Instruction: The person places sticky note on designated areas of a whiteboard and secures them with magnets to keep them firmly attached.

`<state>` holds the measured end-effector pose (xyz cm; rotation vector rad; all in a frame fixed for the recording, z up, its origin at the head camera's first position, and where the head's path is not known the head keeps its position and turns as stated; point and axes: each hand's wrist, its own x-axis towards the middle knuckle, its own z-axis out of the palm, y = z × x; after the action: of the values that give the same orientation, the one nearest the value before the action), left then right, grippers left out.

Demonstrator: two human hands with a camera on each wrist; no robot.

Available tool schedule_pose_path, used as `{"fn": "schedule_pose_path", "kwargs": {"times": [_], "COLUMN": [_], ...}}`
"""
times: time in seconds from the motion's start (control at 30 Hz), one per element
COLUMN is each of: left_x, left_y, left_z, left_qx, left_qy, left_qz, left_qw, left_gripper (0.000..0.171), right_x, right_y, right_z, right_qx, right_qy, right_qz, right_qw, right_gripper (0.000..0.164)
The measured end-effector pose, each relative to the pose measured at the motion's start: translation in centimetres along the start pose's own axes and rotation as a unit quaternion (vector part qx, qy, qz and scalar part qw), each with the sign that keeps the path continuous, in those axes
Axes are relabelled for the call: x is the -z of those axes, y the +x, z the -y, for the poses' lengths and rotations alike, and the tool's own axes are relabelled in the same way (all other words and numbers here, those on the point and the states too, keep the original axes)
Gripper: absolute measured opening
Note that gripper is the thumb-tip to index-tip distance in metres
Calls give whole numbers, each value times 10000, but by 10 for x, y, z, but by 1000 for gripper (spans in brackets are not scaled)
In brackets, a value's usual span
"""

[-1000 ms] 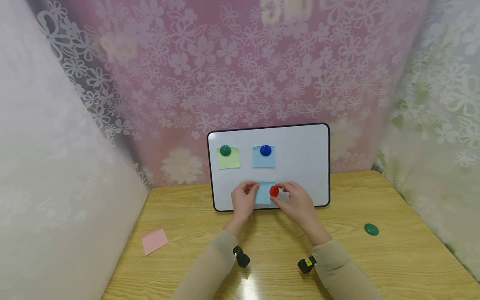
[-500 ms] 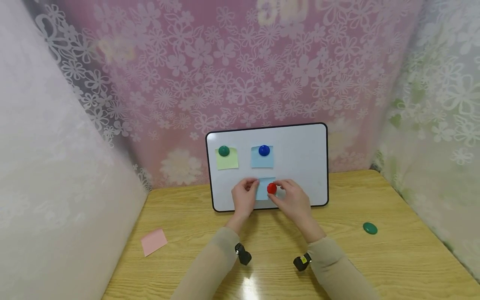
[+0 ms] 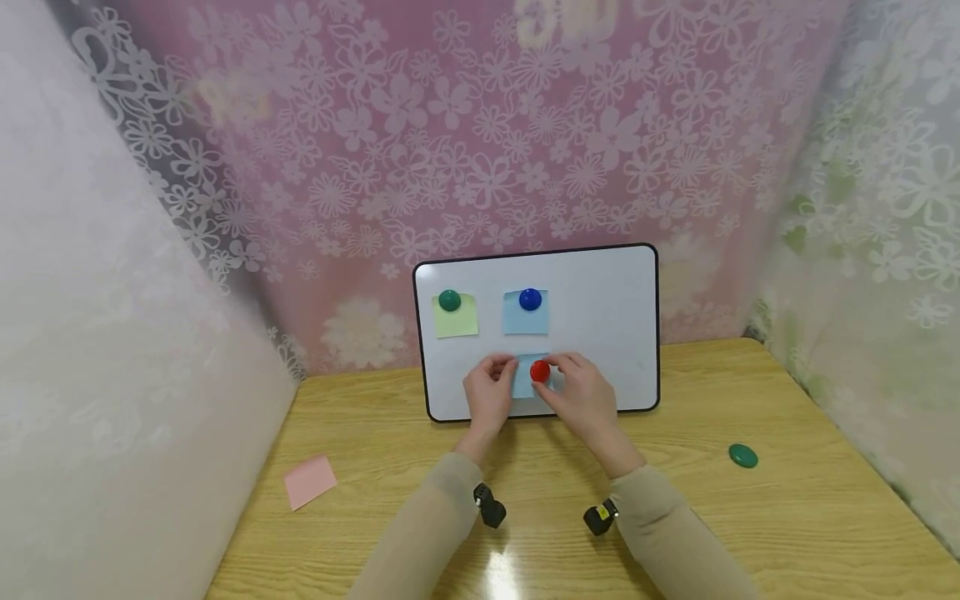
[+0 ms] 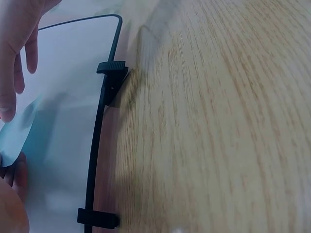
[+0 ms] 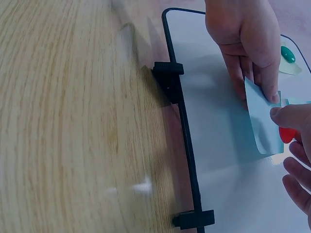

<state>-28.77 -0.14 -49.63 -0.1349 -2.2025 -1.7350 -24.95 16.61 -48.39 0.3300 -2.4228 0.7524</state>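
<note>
My left hand [image 3: 489, 393] pinches the left edge of a light blue sticky note [image 3: 522, 385] at the lower middle of a whiteboard [image 3: 606, 325]. In the right wrist view that blue note [image 5: 262, 124] stands a little off the board, its lower end curling. Between thumb and fingers my right hand [image 3: 587, 400] holds a round red magnet [image 3: 540, 372], which overlaps the upper right of the note. Higher on the board, a green magnet [image 3: 450, 300] sits on a light green note [image 3: 456, 323], and a blue magnet [image 3: 530, 299] on another blue note [image 3: 526, 321].
The whiteboard leans upright at the back of the wooden table [image 3: 390, 467], with black clips [image 4: 112, 68] on its lower edge. A pink sticky note [image 3: 310, 482] lies at the left, a green magnet [image 3: 743, 455] at the right. Patterned curtains [image 3: 480, 150] enclose the table.
My right hand has moved the red magnet left and slightly up, further over the blue note. The note has risen a little on the board, with my left hand still pinching it.
</note>
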Motion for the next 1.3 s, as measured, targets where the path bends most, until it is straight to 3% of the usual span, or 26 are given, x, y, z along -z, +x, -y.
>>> {"fn": "schedule_pose_path", "kwargs": {"times": [0.9, 1.3], "left_x": [-2, -5], "left_y": [1, 3], "left_z": [-7, -5], "left_qx": [-24, -140], "left_qy": [-12, 72], "left_qz": [-1, -212], "left_qw": [10000, 9997], "left_gripper": [11, 11], "right_x": [-14, -14], "right_y": [14, 15], "right_z": [3, 9], "right_qx": [-86, -84], "right_qy": [-597, -730], "right_qz": [-59, -26], "right_qw": [9982, 9973], "right_gripper": [37, 40]}}
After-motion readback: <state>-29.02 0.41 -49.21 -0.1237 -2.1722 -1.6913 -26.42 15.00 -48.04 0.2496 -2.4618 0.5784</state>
